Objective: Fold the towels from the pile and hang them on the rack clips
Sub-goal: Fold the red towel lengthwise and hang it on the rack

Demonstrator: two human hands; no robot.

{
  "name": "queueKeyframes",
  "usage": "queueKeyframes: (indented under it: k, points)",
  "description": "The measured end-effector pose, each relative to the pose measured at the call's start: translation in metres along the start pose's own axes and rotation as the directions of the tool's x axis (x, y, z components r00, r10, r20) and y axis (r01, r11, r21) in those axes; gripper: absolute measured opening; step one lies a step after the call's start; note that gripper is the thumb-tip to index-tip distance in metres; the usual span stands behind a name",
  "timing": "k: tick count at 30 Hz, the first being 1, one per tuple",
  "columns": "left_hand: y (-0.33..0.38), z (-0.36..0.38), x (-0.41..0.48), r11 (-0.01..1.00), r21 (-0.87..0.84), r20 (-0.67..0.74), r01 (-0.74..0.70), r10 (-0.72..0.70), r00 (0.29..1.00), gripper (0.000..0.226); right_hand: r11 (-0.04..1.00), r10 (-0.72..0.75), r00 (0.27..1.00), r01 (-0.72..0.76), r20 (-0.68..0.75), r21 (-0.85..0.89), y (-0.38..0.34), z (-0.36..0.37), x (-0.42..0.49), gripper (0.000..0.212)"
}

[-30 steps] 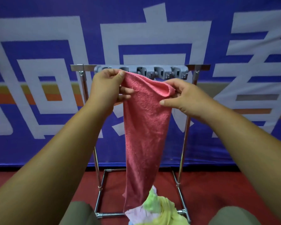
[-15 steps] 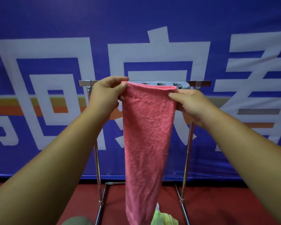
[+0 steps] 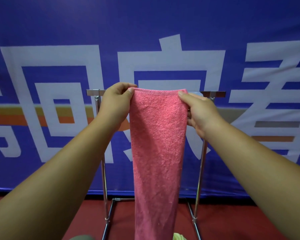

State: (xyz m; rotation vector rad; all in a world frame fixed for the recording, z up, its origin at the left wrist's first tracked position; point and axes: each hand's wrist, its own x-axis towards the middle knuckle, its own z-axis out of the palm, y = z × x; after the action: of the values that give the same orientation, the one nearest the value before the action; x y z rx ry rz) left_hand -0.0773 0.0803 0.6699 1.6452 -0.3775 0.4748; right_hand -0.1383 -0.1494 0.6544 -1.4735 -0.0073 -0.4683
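A folded pink towel [image 3: 158,144] hangs long and narrow in front of the metal rack [image 3: 213,93]. My left hand [image 3: 115,104] pinches its top left corner and my right hand [image 3: 200,111] pinches its top right corner. The towel's top edge is stretched flat and level with the rack's top bar. The towel and my hands hide the rack's clips. A bit of the towel pile [image 3: 178,237], pale green, peeks out at the bottom edge beside the towel.
The rack stands on a red floor [image 3: 232,220] with its chrome posts [image 3: 103,170] either side of the towel. Right behind it hangs a blue banner [image 3: 145,40] with large white characters.
Both hands have raised the towel's top edge to the rack bar and pulled it flat. The clips, seen before, are now hidden. The view has tilted up, so the pile is nearly gone.
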Motion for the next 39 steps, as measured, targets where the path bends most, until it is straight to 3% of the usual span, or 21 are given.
queueKeyframes:
  k: [8, 13, 15, 18, 20, 26, 30, 35, 39]
  points:
    - [-0.012, 0.018, -0.006, 0.994, 0.045, -0.015, 0.101, -0.100, 0.995, 0.021, 0.985, 0.167, 0.959, -0.154, -0.228, 0.073, 0.019, 0.017, 0.008, 0.020]
    - [-0.029, 0.032, -0.025, 0.963, -0.104, 0.007, 0.247, -0.248, 0.969, 0.018, 0.968, 0.250, 0.932, -0.238, -0.263, 0.079, 0.044, 0.028, 0.007, 0.028]
    - [-0.032, 0.039, -0.035, 0.947, -0.189, 0.035, 0.259, -0.257, 0.966, 0.016, 0.979, 0.197, 0.946, -0.203, -0.258, 0.005, 0.052, 0.034, 0.002, 0.033]
    - [-0.031, 0.047, -0.047, 0.929, -0.271, 0.054, 0.253, -0.248, 0.967, 0.014, 0.986, 0.080, 0.971, -0.110, -0.225, -0.125, 0.056, 0.041, -0.014, 0.020]
    - [-0.027, 0.051, -0.055, 0.924, -0.301, 0.064, 0.238, -0.229, 0.971, 0.012, 0.984, 0.029, 0.975, -0.066, -0.218, -0.165, 0.054, 0.044, -0.021, 0.023]
    - [-0.020, 0.057, -0.069, 0.930, -0.316, 0.080, 0.186, -0.169, 0.982, 0.012, 0.958, -0.094, 0.981, 0.042, -0.171, -0.284, 0.054, 0.046, -0.035, 0.026]
    - [-0.022, 0.060, -0.070, 0.966, -0.227, 0.054, 0.128, -0.118, 0.992, 0.011, 0.909, -0.163, 0.979, 0.100, -0.123, -0.404, 0.049, 0.046, -0.043, 0.039]
    - [-0.018, 0.060, -0.074, 0.958, -0.245, 0.101, 0.150, -0.128, 0.987, 0.013, 0.848, -0.209, 0.978, 0.172, -0.017, -0.501, 0.051, 0.042, -0.050, 0.041]
    - [-0.016, 0.057, -0.077, 0.948, -0.271, 0.160, 0.165, -0.125, 0.979, 0.017, 0.828, -0.299, 0.954, 0.257, -0.005, -0.498, 0.058, 0.035, -0.044, 0.027]
